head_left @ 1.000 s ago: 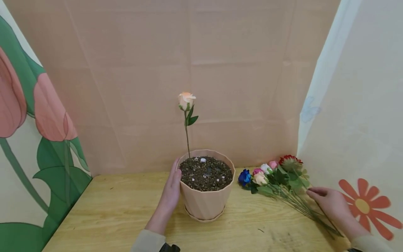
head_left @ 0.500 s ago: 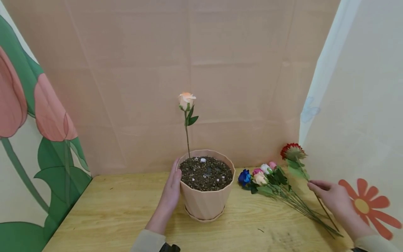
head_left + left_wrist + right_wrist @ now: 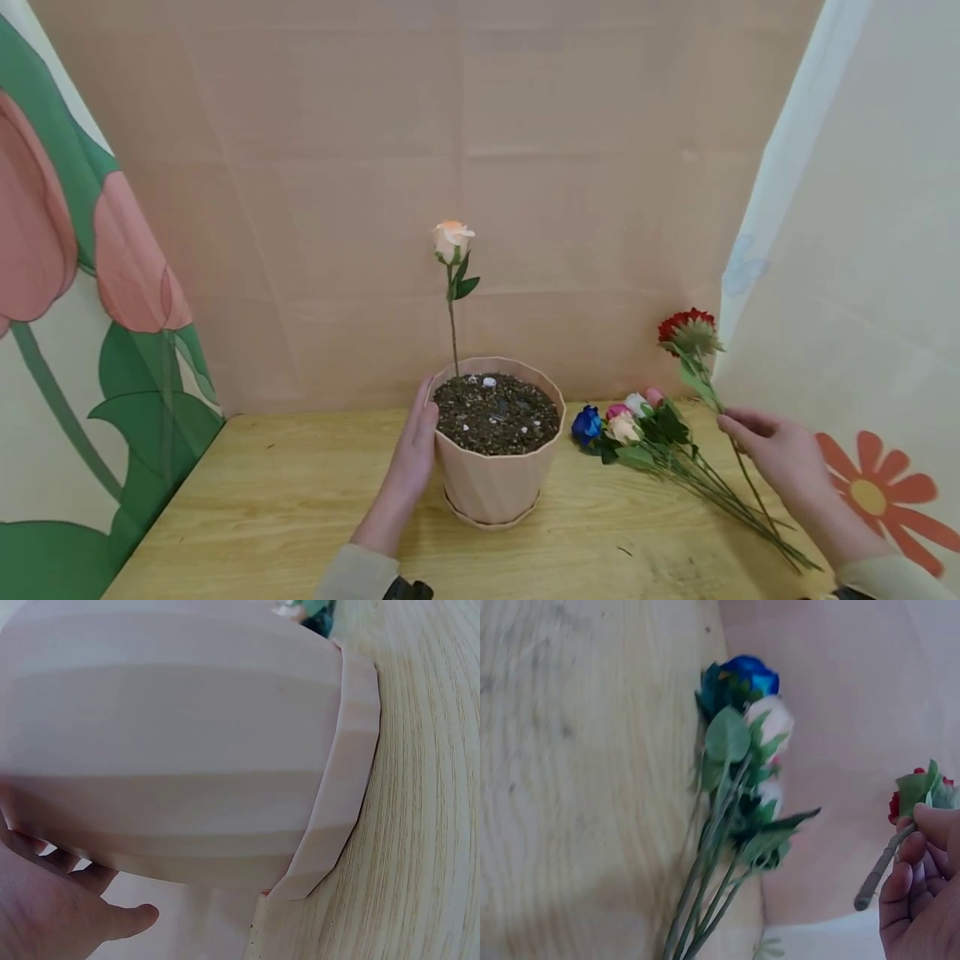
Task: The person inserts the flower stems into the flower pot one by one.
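A pale pink flowerpot (image 3: 491, 487) full of dark soil (image 3: 498, 417) stands on a matching saucer. My left hand (image 3: 408, 446) lies along the pot's left side, its fingers fairly straight against the wall. From the soil near the back left rises a peach rose (image 3: 452, 242), upright on its stem. My right hand (image 3: 780, 454) pinches the stem of a red flower (image 3: 690, 332) between thumb and fingers, with the bloom up and leaning left. In the right wrist view the lower end of that stem (image 3: 881, 874) pokes out past the fingers.
Right of the pot lies a bunch of flowers: a blue rose (image 3: 587, 425), a peach one (image 3: 622, 427), white and pink ones, their stems (image 3: 720, 487) pointing front right. The wooden table (image 3: 285, 500) meets a pinkish backdrop (image 3: 337, 208) behind and printed side panels.
The red flower has come up off the bunch in my right hand, rising and shifting slightly left. My left hand stays at the pot. The head view has shifted a little.
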The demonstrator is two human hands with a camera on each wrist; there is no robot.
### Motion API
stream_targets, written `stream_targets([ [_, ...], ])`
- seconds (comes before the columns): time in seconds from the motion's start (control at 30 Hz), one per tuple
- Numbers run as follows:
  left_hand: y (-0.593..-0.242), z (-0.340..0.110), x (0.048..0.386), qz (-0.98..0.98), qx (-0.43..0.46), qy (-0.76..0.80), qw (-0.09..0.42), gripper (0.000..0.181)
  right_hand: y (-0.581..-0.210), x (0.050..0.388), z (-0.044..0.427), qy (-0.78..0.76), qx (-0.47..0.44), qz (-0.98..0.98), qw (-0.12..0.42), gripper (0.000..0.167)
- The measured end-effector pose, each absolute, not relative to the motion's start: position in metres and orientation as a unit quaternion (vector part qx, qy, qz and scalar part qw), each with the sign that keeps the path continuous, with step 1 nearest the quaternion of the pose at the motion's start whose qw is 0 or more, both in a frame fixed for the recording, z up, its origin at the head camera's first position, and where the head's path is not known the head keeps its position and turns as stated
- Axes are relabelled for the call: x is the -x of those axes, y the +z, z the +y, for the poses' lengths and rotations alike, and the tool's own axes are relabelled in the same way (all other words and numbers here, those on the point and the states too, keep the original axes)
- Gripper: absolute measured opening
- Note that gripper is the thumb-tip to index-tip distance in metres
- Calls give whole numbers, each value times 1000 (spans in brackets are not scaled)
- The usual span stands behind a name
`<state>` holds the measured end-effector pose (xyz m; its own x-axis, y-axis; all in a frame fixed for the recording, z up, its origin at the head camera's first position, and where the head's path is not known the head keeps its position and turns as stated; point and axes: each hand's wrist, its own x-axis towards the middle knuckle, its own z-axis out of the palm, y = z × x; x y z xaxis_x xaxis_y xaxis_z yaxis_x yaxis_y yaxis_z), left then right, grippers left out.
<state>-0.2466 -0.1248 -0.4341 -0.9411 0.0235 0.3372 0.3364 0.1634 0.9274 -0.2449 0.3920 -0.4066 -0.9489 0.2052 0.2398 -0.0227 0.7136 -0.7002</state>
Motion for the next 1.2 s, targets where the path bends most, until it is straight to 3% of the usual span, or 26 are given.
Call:
stream_targets([
  [1.2,-434,-124,246,-754,117,-634,124,62,-322,236,273,477,-42,-855,199,60],
])
